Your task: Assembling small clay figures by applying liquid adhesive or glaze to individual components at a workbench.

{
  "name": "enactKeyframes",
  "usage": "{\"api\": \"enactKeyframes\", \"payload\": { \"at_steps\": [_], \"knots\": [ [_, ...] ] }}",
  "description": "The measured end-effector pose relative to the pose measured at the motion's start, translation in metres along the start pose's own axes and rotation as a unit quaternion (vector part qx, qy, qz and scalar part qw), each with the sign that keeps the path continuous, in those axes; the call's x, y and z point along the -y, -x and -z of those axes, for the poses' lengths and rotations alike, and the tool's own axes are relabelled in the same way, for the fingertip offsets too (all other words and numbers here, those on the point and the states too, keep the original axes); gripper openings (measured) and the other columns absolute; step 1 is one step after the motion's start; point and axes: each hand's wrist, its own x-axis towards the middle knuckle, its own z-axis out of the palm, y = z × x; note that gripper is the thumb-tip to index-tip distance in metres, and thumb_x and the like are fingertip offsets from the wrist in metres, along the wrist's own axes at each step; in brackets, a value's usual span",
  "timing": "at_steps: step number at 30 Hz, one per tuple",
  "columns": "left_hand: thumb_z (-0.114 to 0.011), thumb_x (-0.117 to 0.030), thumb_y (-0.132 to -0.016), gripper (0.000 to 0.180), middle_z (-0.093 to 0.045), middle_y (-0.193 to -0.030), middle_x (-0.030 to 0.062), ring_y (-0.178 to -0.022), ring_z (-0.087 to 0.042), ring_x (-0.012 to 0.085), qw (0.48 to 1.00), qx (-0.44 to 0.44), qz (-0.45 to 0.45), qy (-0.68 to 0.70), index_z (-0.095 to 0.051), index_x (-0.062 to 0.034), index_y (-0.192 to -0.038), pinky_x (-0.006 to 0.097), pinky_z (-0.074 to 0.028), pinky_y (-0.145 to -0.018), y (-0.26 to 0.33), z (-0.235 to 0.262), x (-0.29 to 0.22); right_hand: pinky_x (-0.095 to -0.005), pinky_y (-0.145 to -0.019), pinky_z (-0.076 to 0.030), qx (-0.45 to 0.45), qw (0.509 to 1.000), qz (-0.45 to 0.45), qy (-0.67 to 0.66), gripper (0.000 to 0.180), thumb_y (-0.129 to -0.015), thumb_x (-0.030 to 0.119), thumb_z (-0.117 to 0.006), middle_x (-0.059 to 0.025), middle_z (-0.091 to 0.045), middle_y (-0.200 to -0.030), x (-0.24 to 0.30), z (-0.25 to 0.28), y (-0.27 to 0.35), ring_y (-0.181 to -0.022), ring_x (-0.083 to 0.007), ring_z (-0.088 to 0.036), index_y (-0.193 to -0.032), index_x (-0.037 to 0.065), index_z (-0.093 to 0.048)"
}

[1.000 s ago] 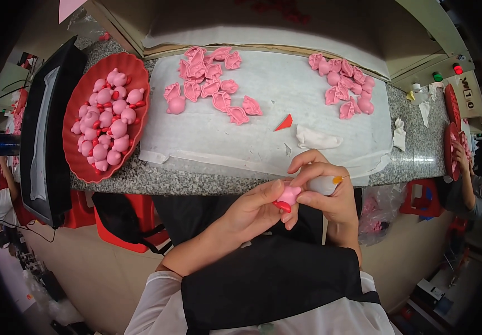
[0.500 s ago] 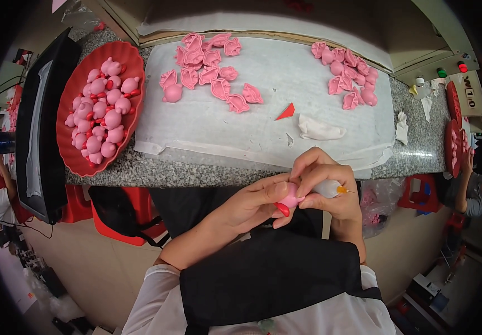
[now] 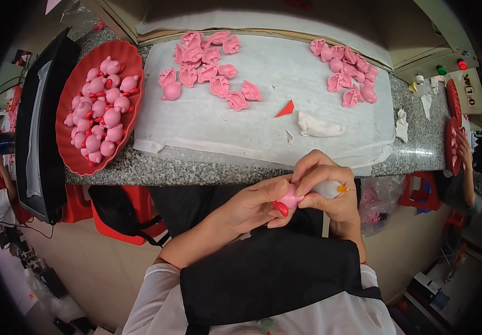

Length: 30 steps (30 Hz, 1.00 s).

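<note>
A: Holding what?
B: Left-hand fingers (image 3: 277, 187) pinched on a small pink toy figure (image 3: 291, 198) with red foot, below the worktop (image 3: 241, 167) edge. Right hand (image 3: 330, 192) wrapped around a small white bottle (image 3: 330, 188) with orange tip.
A: Progress?
B: Red tray (image 3: 70, 142) heaped with finished figures; pink pieces (image 3: 210, 70) left on the white sheet (image 3: 263, 120).

One head-worn fisheye looks steeply down, close above hands and granite counter (image 3: 207, 170).

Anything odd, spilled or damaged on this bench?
Nothing spilled or broken. A lone red triangular scrap and a crumpled white wad lie loose on the white sheet, apart from the pink piece piles.
</note>
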Motion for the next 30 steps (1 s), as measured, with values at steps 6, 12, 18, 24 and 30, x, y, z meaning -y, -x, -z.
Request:
{"api": "enactKeyframes", "payload": {
  "at_steps": [6,12,18,24,30],
  "knots": [
    [-0.04,-0.038,-0.083,0.042,-0.042,-0.07,0.002,-0.05,-0.036,0.0083,1.0,-0.019,0.0,-0.011,-0.042,-0.0001,-0.103,0.022,-0.035,-0.043,-0.001,-0.006,-0.001,-0.0236,-0.063,-0.038,-0.005,1.0,-0.008,0.008,0.019,-0.055,0.012,-0.072,-0.0083,-0.05,-0.078,0.001,0.001,0.001,-0.071,-0.0139,-0.049,-0.068,0.003,-0.061],
    [-0.034,-0.038,-0.085,0.038,-0.038,-0.058,0.0016,-0.048,-0.036,0.0101,0.999,-0.017,0.016,0.043,-0.046,-0.0023,-0.088,0.022,-0.034,-0.042,0.001,-0.005,-0.001,-0.0225,-0.061,-0.038,-0.007,0.998,-0.053,-0.02,0.022,-0.055,0.012,-0.073,-0.0113,-0.051,-0.085,0.007,0.0,-0.002,-0.07,-0.0129,-0.049,-0.07,0.002,-0.061],
    [-0.029,-0.04,-0.086,0.041,-0.038,-0.057,0.0029,-0.044,-0.036,0.011,0.999,-0.011,0.027,0.029,-0.045,-0.0022,-0.087,0.023,-0.034,-0.041,0.001,-0.003,0.002,-0.0202,-0.057,-0.037,0.002,0.996,-0.062,-0.07,0.023,-0.056,0.012,-0.073,-0.0136,-0.051,-0.088,0.009,-0.001,-0.006,-0.064,-0.0108,-0.049,-0.072,0.001,-0.061],
    [-0.03,-0.038,-0.086,0.04,-0.042,-0.063,0.0051,-0.047,-0.037,0.0109,1.0,0.017,0.025,-0.006,-0.043,-0.0009,-0.09,0.023,-0.035,-0.041,0.003,0.002,0.003,-0.0218,-0.059,-0.039,0.028,0.998,-0.033,-0.042,0.018,-0.059,0.011,-0.071,-0.0142,-0.052,-0.088,0.002,0.002,-0.002,-0.066,-0.0117,-0.05,-0.071,0.001,-0.061],
    [-0.034,-0.036,-0.086,0.039,-0.043,-0.072,0.006,-0.05,-0.037,0.0107,0.999,0.028,0.004,0.039,-0.043,0.0004,-0.092,0.024,-0.036,-0.042,0.004,0.009,0.002,-0.0234,-0.061,-0.039,0.039,0.998,-0.008,-0.04,0.016,-0.06,0.01,-0.07,-0.0137,-0.054,-0.084,-0.007,0.001,-0.01,-0.067,-0.0134,-0.051,-0.07,0.001,-0.061]
  ]
}}
